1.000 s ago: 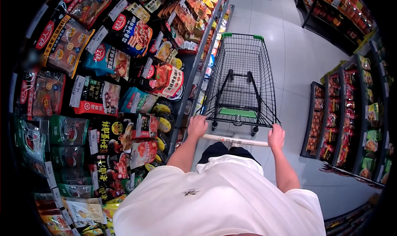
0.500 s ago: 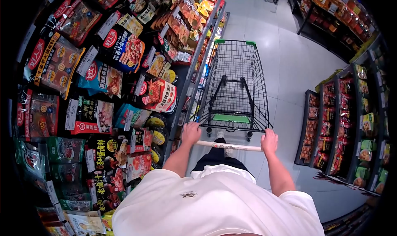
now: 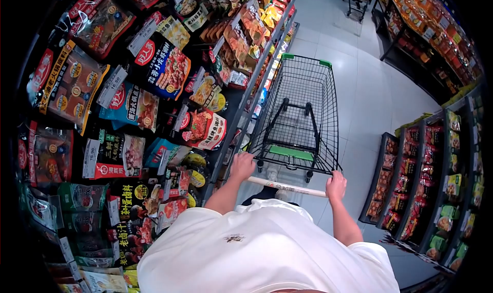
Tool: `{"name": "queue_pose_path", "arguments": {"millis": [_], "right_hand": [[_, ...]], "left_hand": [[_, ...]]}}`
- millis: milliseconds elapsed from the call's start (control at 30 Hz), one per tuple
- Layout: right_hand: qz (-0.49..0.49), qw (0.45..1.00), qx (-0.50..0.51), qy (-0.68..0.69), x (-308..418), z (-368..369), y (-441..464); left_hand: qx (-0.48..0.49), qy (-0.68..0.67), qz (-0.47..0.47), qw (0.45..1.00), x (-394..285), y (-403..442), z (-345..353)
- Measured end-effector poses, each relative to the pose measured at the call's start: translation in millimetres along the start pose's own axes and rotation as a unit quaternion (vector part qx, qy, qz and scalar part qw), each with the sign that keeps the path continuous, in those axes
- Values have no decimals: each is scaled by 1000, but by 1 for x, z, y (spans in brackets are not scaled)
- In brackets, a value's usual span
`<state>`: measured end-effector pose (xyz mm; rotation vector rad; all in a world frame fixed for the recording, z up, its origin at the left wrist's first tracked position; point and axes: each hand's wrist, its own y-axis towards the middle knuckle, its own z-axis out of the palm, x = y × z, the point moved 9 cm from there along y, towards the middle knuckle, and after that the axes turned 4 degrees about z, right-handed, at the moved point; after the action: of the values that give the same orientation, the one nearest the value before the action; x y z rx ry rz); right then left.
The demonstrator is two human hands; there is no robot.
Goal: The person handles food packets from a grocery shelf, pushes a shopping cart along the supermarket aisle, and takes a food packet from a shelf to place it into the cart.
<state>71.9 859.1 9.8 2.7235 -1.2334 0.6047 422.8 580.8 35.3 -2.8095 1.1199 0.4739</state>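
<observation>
Black wire cart (image 3: 303, 110) stands on the pale floor (image 3: 359, 103) just ahead of the person (image 3: 267, 246), close beside a shelf (image 3: 233, 119) of packets (image 3: 206, 129). Left hand (image 3: 243, 167) and right hand (image 3: 336, 185) grip opposite ends of its handle (image 3: 287, 186), fingers curled closed around it. Another cart (image 3: 358, 0) stands well apart, farther ahead.

Shop: price tags (image 3: 112, 86), shopping cart (image 3: 297, 107)

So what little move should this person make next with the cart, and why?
Probably ease the cart slightly right: its left side sits close to the left shelf, while open floor lies rightward. The left hand and right hand both grip the handle.
</observation>
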Motion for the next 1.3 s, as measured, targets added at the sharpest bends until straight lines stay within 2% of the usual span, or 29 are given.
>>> {"name": "queue_pose_path", "arguments": {"millis": [433,633,867,1300], "right_hand": [[30,1000,3,-1,15,1,71],[4,1000,-19,1,28,-7,102],[11,1000,-13,0,26,-7,141],[-13,1000,-25,-3,14,-14,223]], "left_hand": [[14,7,-1,1000,12,79,-1],[-12,11,10,1000,15,111,1],[14,0,2,1000,11,151,1],[-9,0,3,1000,-6,225,9]]}}
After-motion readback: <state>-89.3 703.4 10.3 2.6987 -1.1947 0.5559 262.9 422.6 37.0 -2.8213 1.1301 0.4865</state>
